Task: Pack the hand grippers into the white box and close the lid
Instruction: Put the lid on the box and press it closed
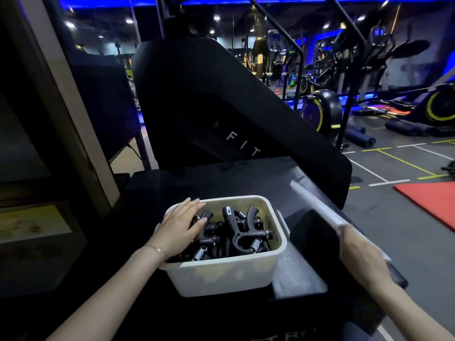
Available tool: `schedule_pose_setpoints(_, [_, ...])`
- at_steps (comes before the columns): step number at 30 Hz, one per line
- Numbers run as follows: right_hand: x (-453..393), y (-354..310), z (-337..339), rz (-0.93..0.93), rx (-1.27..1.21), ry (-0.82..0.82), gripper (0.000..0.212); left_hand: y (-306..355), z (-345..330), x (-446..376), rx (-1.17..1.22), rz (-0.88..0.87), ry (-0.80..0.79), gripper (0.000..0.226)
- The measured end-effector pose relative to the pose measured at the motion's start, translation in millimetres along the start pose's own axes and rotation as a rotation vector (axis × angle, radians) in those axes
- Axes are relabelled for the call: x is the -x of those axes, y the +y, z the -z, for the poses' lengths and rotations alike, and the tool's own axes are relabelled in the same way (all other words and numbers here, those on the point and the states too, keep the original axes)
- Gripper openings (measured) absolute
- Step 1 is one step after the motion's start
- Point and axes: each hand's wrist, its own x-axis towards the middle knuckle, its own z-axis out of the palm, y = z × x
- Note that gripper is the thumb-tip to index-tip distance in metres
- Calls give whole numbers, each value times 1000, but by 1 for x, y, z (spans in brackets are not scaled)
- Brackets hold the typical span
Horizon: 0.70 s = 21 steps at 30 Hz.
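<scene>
The white box [222, 271] stands on a dark surface [187, 183] with its top uncovered, and the black hand grippers [236, 232] lie heaped inside it, handles and steel springs tangled so that single pieces are hard to count; those at the bottom are hidden under the upper ones. The left hand [183, 223] reaches over the box's left rim with fingers straight and spread, palm down, resting on or just above the nearest grippers; whether it actually touches them cannot be told, and it covers that corner of the box. A thin bracelet [157, 249] sits on its wrist.

To the right of the box, apart from it, the right hand [360, 252] holds the white lid [317, 207], which is tilted up on edge and shows mostly its thin rim. The lid is streaked with motion blur, and so is the hand. Its grip looks wrapped around the lid's near end, though the fingers are hidden behind the lid and the back of the hand. A pale smear below the lid near the box's right wall is too blurred to identify.

Behind the surface rises a large black machine panel [221, 107] with the letters "FIT", the rest cut off by the surface's edge. A red mat [428, 200] lies on the floor at right, cut off by the frame
</scene>
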Motion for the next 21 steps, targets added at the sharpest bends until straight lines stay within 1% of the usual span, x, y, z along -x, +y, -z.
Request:
schedule_pose_setpoints(1, [-11,-2,13,-70,-25,14,6,4,7,-7,38,-5,17,47])
schedule_pose_setpoints(2, [-22,-2,24,-98,-75,38,11,9,16,-14,88,-5,43,44])
schedule_pose_setpoints(4, [-42,-7,46,-59,-232,99,17,22,34,-26,186,-8,88,43])
schedule_pose_setpoints(6, [-60,-15,66,72,-379,168,23,33,48,-36,196,-56,117,45])
schedule_pose_setpoints(8, [-76,-25,84,224,-460,236,28,40,59,-46,147,-125,124,51])
schedule_pose_setpoints(11, [-97,-50,104,378,-588,262,40,50,71,-57,171,-178,155,70])
schedule_pose_setpoints(13, [-109,-67,110,475,-684,191,52,54,76,-60,234,-156,210,84])
schedule_pose_setpoints(14, [-114,-75,111,512,-725,140,53,53,77,-60,261,-141,234,87])
schedule_pose_setpoints(15, [-118,-83,111,529,-760,81,47,50,77,-59,289,-123,252,87])
schedule_pose_setpoints(17, [-124,-99,110,542,-837,-57,27,40,77,-54,373,-82,279,81])
schedule_pose_setpoints(18, [-126,-105,108,551,-871,-112,26,33,77,-52,425,-60,292,75])
schedule_pose_setpoints(21, [-131,-117,108,573,-950,-222,39,10,79,-43,472,-5,332,58])
